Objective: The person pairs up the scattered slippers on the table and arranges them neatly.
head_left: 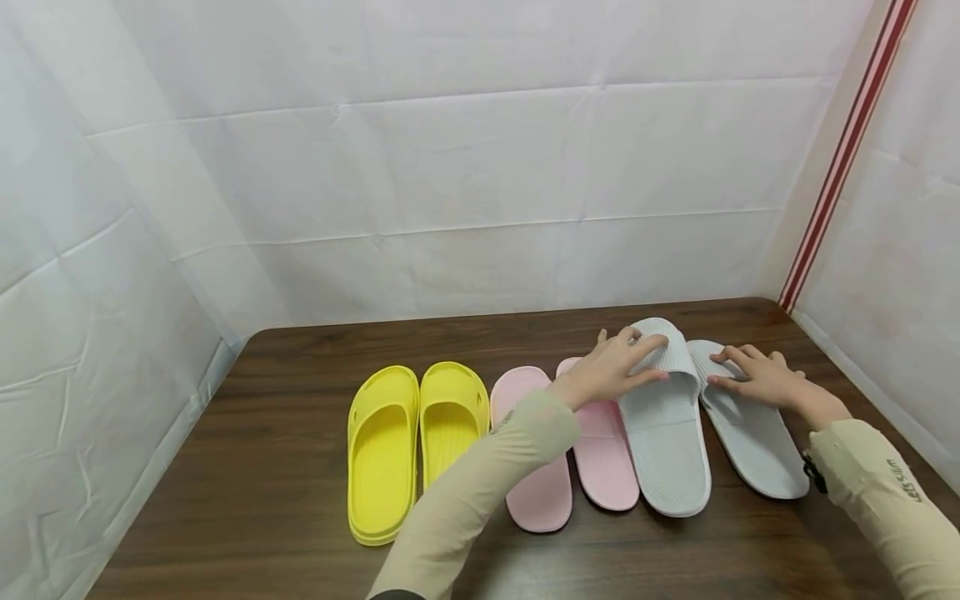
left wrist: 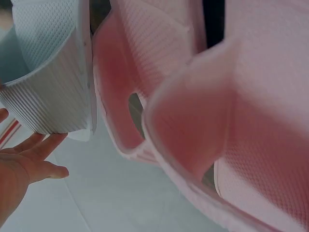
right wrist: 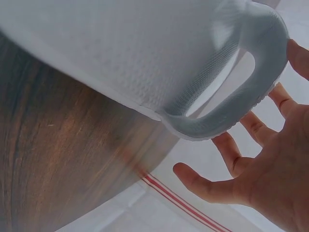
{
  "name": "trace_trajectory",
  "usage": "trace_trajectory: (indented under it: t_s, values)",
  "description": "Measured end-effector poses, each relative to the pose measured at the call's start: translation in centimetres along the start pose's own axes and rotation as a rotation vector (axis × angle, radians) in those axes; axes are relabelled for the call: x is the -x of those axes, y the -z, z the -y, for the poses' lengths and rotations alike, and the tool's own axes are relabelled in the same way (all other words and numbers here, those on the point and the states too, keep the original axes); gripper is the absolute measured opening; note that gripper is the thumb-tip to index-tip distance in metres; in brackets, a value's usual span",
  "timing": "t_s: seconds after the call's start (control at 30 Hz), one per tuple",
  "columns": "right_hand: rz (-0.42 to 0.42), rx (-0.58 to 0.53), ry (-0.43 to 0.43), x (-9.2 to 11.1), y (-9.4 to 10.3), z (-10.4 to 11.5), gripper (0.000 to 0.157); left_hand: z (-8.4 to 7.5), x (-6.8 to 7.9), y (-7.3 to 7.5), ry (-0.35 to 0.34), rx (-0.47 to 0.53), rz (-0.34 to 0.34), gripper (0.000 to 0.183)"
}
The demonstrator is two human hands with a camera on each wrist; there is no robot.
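Observation:
My left hand (head_left: 611, 371) reaches over the strap of a light grey slipper (head_left: 667, 458). In the left wrist view its fingertips touch the ribbed strap (left wrist: 53, 104), fingers loosely extended and thumb held out. The right hand (head_left: 768, 379) is over the strap of the other grey slipper (head_left: 765, 454), which lies angled on the table. Its fingers are spread at the outside of that strap (right wrist: 260, 82) in the right wrist view, the thumb apart from it. The left grey slipper overlaps the inner edge of the right one near their straps.
A pink slipper pair, left (head_left: 542, 496) and right (head_left: 603, 458), lies left of the grey pair, partly hidden by my left arm. Further left are two yellow slippers (head_left: 381, 475). All are on a dark wooden table (head_left: 262, 467), with white cloth (head_left: 465, 167) behind.

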State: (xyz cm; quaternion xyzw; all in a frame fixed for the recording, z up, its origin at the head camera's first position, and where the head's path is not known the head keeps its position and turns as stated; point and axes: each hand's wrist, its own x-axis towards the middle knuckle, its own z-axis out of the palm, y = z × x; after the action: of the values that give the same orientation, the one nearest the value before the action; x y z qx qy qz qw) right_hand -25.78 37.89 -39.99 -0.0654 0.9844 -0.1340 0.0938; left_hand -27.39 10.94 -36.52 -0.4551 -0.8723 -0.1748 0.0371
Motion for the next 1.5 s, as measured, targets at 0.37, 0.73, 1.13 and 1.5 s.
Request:
trace_trajectory:
  t_s: [0.37, 0.73, 1.13, 1.5]
  values:
    - [-0.006, -0.009, 0.008, 0.1, -0.5, -0.3, 0.067, -0.6, -1.6, -2.8, 0.103, 0.013, 0.045, 0.053]
    - [-0.013, -0.033, 0.005, 0.1, -0.9, -0.2, 0.065, -1.7, -1.4, -5.0, 0.196, -0.166, 0.089, 0.049]
    - [-0.013, -0.039, 0.007, 0.5, -0.5, -0.3, 0.068, -2.5, -1.1, -5.3, 0.168, -0.342, 0.141, 0.034]
    - [-0.03, 0.001, 0.023, 0.9, -0.4, -0.3, 0.068, -5.4, 1.4, -5.2, 0.032, -0.592, 0.183, 0.055]
